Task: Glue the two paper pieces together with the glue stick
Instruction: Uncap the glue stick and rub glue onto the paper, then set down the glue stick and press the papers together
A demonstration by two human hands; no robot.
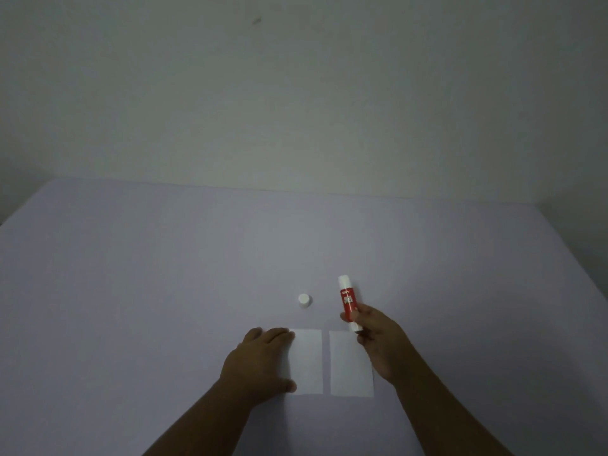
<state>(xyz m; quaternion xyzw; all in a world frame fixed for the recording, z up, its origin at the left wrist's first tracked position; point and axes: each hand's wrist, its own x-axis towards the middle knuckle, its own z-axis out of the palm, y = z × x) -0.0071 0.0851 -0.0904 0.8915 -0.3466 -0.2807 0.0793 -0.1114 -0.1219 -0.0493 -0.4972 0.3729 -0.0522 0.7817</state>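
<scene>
Two white paper pieces lie side by side on the pale table [164, 291], a narrow gap between them: the left paper [307, 360] and the right paper [348, 366]. My left hand [260, 363] rests flat over the left edge of the left paper, fingers spread. My right hand [378, 340] holds the red and white glue stick [348, 299] by its lower end, above the far right corner of the right paper, its uncapped end pointing away from me. The white cap [305, 300] stands on the table beyond the papers.
A plain grey wall [296, 93] rises behind the table's far edge. The table's left and right edges show at the sides of the view.
</scene>
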